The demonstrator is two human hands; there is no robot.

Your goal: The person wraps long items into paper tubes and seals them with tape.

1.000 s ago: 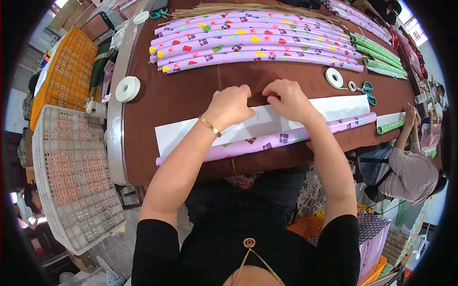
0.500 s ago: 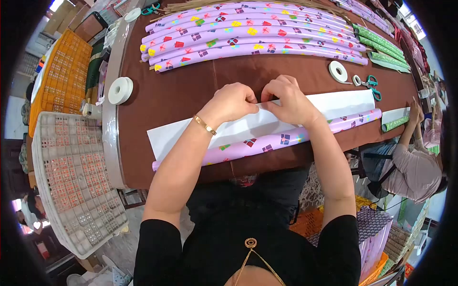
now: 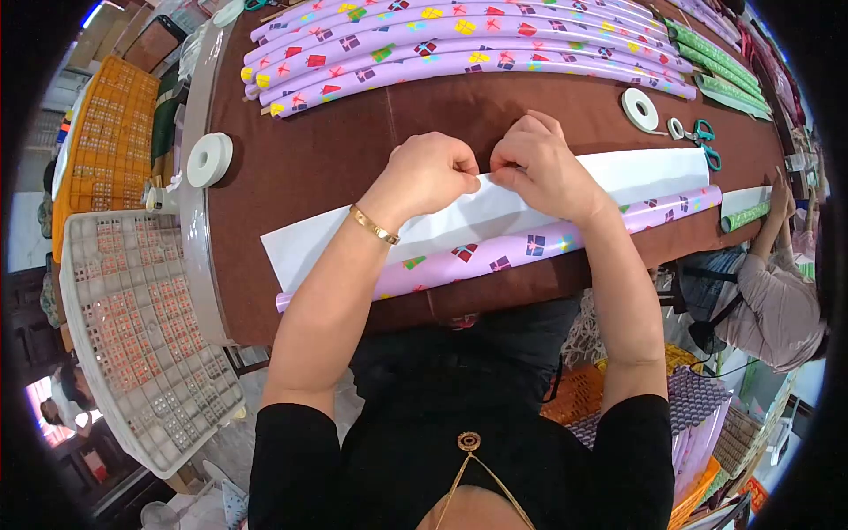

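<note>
A sheet of wrapping paper (image 3: 327, 245) lies white side up, its near part wound into a lilac roll (image 3: 495, 262) printed with small gift boxes. At the sheet's far edge, my left hand (image 3: 433, 174) is closed in a pinch on the paper. Just right of it, my right hand (image 3: 539, 168) pinches the same edge, fingers bent. A small gap separates the two hands. Whether anything thin, such as tape, is also between the fingertips is too small to tell.
Several finished lilac rolls (image 3: 468, 55) lie across the brown table (image 3: 300, 168), with green rolls (image 3: 720, 66) beyond. White tape rolls (image 3: 639, 110) and teal-handled scissors (image 3: 707, 141) are at right, another tape roll (image 3: 210, 160) at left. A co-worker (image 3: 782, 300) sits at right.
The view has shifted slightly, so the table appears higher and the tape rolls a little displaced. Both hands stay at the paper's far edge, with small finger movements.
</note>
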